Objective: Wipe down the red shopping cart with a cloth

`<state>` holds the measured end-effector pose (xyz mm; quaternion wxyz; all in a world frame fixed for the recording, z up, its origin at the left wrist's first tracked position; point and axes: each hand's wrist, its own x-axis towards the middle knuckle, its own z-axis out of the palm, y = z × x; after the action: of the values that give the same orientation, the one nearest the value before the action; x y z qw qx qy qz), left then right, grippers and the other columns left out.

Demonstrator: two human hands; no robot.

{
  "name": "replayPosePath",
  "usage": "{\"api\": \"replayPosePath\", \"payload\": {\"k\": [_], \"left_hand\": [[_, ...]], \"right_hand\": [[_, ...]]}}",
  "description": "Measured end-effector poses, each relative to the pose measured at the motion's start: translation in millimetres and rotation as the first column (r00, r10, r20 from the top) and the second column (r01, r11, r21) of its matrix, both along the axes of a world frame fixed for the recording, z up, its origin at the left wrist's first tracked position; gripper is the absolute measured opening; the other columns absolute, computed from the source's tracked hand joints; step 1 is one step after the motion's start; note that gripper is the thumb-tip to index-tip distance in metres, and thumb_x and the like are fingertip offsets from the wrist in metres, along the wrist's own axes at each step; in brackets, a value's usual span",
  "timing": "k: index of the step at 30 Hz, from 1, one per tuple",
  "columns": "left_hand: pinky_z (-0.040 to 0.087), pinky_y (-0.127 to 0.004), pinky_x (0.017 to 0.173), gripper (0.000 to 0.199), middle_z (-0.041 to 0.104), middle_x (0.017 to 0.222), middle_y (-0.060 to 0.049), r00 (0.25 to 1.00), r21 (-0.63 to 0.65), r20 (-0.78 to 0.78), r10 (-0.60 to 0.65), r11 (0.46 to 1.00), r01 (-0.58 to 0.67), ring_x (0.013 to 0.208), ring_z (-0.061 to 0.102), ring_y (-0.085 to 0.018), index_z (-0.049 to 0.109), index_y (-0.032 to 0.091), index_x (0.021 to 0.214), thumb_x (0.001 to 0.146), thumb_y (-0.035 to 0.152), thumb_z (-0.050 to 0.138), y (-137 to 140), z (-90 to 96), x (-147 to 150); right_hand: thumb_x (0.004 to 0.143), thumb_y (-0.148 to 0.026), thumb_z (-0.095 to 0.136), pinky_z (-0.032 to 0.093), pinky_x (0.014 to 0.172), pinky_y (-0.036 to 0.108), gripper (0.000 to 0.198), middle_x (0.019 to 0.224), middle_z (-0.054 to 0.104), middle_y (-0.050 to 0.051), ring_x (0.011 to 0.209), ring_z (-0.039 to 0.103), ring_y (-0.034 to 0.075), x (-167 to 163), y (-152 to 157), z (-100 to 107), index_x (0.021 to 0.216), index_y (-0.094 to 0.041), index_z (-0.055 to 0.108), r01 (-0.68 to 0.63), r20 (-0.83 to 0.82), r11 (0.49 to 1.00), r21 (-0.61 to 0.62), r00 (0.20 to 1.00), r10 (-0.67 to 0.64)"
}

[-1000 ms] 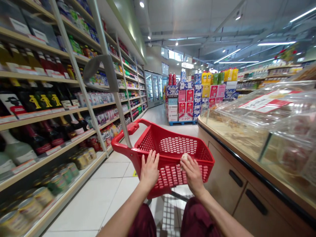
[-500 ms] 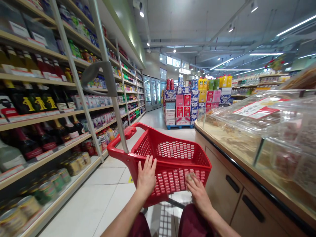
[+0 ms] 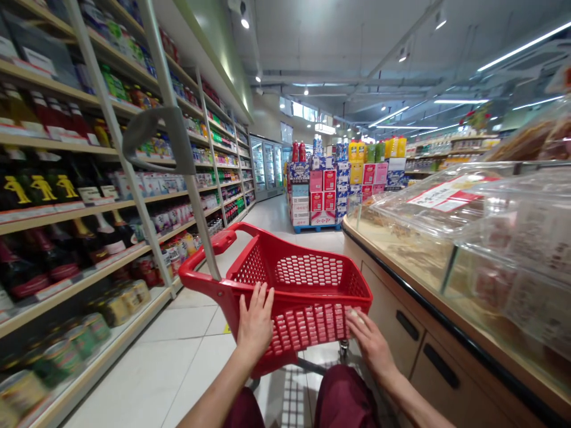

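A red plastic shopping cart [image 3: 303,292] with a perforated basket stands sideways in front of my knees. Its metal pole [image 3: 203,220] carries a grey handle loop [image 3: 181,139] at the upper left. My left hand [image 3: 256,321] lies against the near side wall, fingers spread and their tips at the rim. Close to the basket's right end, my right hand [image 3: 368,339] has its fingers together and bent at the near wall. A small pale patch shows at these fingertips; what it is cannot be made out.
Shelves of bottles and cans [image 3: 96,238] line the left side. A glass-edged counter [image 3: 401,285] with clear plastic food packs [image 3: 450,193] runs along the right. Stacked drink boxes [image 3: 319,199] on a blue pallet stand ahead, with fridges [image 3: 266,166] behind.
My right hand has slid rightward along the cart's near wall to its end corner. The left hand keeps its place on the wall. The whole view has shifted slightly, putting things further left.
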<state>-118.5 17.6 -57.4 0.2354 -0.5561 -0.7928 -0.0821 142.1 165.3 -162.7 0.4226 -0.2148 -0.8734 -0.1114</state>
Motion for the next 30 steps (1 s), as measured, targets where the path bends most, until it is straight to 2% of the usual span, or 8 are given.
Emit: {"api": "replayPosePath", "payload": {"k": [4,8,10,15,21,24,27,30], "left_hand": [[0.018,-0.052,0.102,0.062,0.028,0.139,-0.008,1.0,0.01,-0.009,0.007,1.0,-0.007,0.13,0.017,-0.024,0.034,0.016,0.129,0.067,0.012,0.039,1,-1.7,0],[0.018,-0.053,0.102,0.062,0.028,0.139,-0.008,1.0,0.005,-0.01,0.007,1.0,-0.007,0.13,0.018,-0.024,0.035,0.016,0.128,0.067,0.01,0.037,1,-2.3,0],[0.018,-0.053,0.102,0.062,0.029,0.139,-0.008,1.0,0.006,-0.014,0.0,1.0,0.0,0.13,0.017,-0.023,0.035,0.016,0.128,0.067,0.01,0.037,1,-2.4,1],[0.018,-0.053,0.102,0.062,0.027,0.14,-0.009,1.0,0.017,-0.01,0.004,1.0,-0.004,0.13,0.017,-0.024,0.034,0.016,0.129,0.067,0.011,0.038,1,-1.6,3],[0.018,-0.053,0.101,0.063,0.028,0.139,-0.008,1.0,-0.009,0.003,0.0,1.0,0.0,0.13,0.017,-0.024,0.034,0.017,0.129,0.067,0.011,0.038,-1,-1.0,4],[0.018,-0.052,0.102,0.062,0.027,0.14,-0.008,1.0,-0.01,0.009,-0.005,1.0,0.006,0.13,0.017,-0.023,0.033,0.017,0.129,0.068,0.013,0.039,-2,-1.2,4],[0.018,-0.052,0.102,0.061,0.027,0.14,-0.008,1.0,0.006,0.004,0.008,1.0,-0.008,0.13,0.017,-0.023,0.034,0.017,0.129,0.068,0.013,0.039,-3,-1.4,5],[0.018,-0.052,0.102,0.061,0.027,0.14,-0.008,1.0,0.001,0.002,-0.002,1.0,0.002,0.13,0.017,-0.024,0.034,0.017,0.129,0.068,0.013,0.04,-3,-1.7,5]], "right_hand": [[0.086,-0.017,0.036,0.039,0.095,0.04,0.036,0.118,0.056,0.002,0.121,0.036,0.02,4,14,21,0.117,-0.022,0.052,0.038,-0.063,0.998,0.052,0.997,-0.034],[0.085,-0.016,0.033,0.048,0.083,0.033,0.036,0.103,0.064,0.0,0.108,0.049,0.017,25,17,-7,0.108,-0.025,0.059,0.076,0.023,0.992,0.104,0.997,-0.079],[0.085,-0.017,0.033,0.049,0.081,0.031,0.036,0.104,0.064,0.0,0.107,0.05,0.016,30,15,-9,0.109,-0.026,0.058,0.035,0.078,0.995,0.091,0.996,-0.042],[0.086,-0.017,0.033,0.038,0.096,0.04,0.038,0.12,0.054,0.002,0.12,0.037,0.019,20,19,26,0.12,-0.023,0.05,0.021,0.012,0.999,0.039,1.0,-0.022],[0.085,-0.018,0.036,0.05,0.08,0.031,0.034,0.105,0.063,-0.001,0.106,0.05,0.017,21,12,-7,0.11,-0.026,0.058,0.015,0.081,0.998,0.059,0.997,-0.02],[0.085,-0.017,0.035,0.045,0.088,0.034,0.036,0.115,0.058,0.001,0.114,0.044,0.018,14,10,5,0.115,-0.023,0.054,-0.018,0.051,0.999,0.037,0.999,0.016],[0.086,-0.016,0.032,0.042,0.093,0.039,0.038,0.116,0.057,0.002,0.117,0.04,0.02,10,17,19,0.117,-0.022,0.052,0.041,-0.053,0.998,0.037,0.998,-0.039],[0.085,-0.018,0.033,0.048,0.084,0.034,0.036,0.106,0.063,0.001,0.108,0.05,0.019,16,16,2,0.108,-0.026,0.059,0.083,-0.003,0.996,0.025,0.997,-0.083]]}}
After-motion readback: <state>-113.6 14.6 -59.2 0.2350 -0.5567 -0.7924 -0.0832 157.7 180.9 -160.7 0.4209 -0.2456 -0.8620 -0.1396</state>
